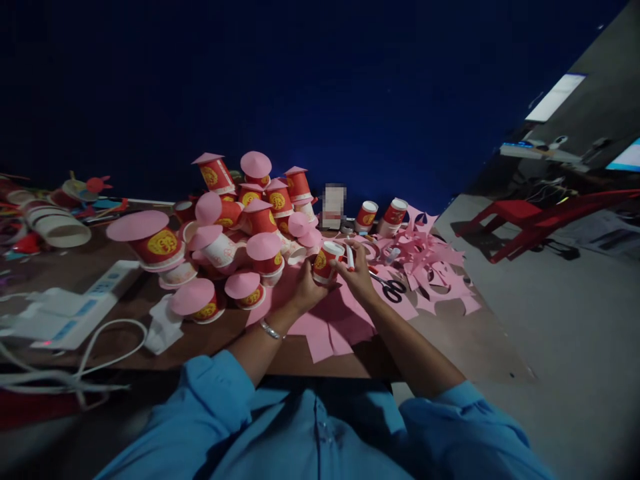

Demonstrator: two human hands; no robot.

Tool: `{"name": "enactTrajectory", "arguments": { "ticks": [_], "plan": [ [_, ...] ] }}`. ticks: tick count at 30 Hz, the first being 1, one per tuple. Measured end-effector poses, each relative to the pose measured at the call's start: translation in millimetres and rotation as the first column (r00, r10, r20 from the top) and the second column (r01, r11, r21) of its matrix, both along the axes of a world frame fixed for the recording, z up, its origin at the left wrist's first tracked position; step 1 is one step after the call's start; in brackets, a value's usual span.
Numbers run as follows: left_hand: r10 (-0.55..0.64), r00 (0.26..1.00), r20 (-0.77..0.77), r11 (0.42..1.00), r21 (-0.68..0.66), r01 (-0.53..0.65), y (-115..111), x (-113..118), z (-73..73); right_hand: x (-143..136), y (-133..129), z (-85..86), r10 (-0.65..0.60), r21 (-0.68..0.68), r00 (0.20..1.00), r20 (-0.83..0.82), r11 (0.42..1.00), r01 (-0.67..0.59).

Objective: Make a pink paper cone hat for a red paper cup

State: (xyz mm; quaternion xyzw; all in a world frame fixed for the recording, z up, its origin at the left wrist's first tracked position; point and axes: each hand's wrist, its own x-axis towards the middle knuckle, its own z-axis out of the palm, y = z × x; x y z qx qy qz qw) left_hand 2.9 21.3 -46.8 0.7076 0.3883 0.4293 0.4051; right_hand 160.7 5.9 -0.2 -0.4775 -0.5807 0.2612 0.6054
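Already many red cups wear pink cones, at the left of the bare cup that my left hand grips. My right hand touches this cup and holds a white tube. Two uncovered cups are behind the bare cup, to the right; I judge the work mostly done, not complete.
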Motion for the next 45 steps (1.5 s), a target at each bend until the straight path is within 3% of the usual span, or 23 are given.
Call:
{"name": "enactTrajectory", "arguments": {
  "ticks": [1,3,8,12,18,26,33,36,40,43,45],
  "plan": [
    [0.071,0.997,0.015,0.997,-0.020,-0.070,-3,-1,3.1,0,1,0.5,0.003,-0.034,1.000,-0.026,0.999,-0.004],
    [0.084,0.994,0.062,0.993,-0.085,-0.079,-10,-5,11.2,3,1,1.6,0.043,-0.101,0.993,-0.108,0.993,-0.054],
    [-0.078,0.969,0.235,0.952,-0.272,0.142,-23,-11,29.8,12,-3,5.7,0.160,-0.190,0.908,-0.386,0.950,-0.248],
    [-0.113,0.949,0.295,0.919,-0.331,0.213,-22,-11,33.9,12,-11,7.5,0.122,-0.177,0.836,-0.536,0.951,-0.252],
    [-0.099,0.917,0.385,0.905,-0.349,0.244,-19,-9,24.2,9,-17,3.2,0.120,-0.150,0.804,-0.583,0.956,-0.251],
    [-0.001,0.737,0.676,0.789,-0.452,0.415,-21,-6,23.1,9,-16,-0.6,0.101,-0.157,0.800,-0.592,0.959,-0.238],
    [-0.018,0.732,0.681,0.781,-0.447,0.436,-21,-5,29.1,8,-15,-4.2,0.092,-0.157,0.796,-0.599,0.961,-0.228],
    [-0.029,0.763,0.646,0.824,-0.417,0.384,-20,-5,27.4,7,-15,-4.4,0.094,-0.176,0.810,-0.578,0.956,-0.236],
    [0.032,0.902,0.430,0.932,-0.339,0.129,-20,-7,23.2,8,-16,-4.5,0.105,-0.174,0.823,-0.558,0.955,-0.241],
    [0.093,0.971,0.222,0.979,-0.198,-0.048,-20,-6,19.1,9,-15,-5.6,0.095,-0.170,0.817,-0.568,0.958,-0.230],
    [0.162,0.981,0.109,0.987,-0.034,-0.159,-21,-6,16.7,10,-15,-6.7,0.093,-0.172,0.813,-0.575,0.957,-0.232]
  ]
}}
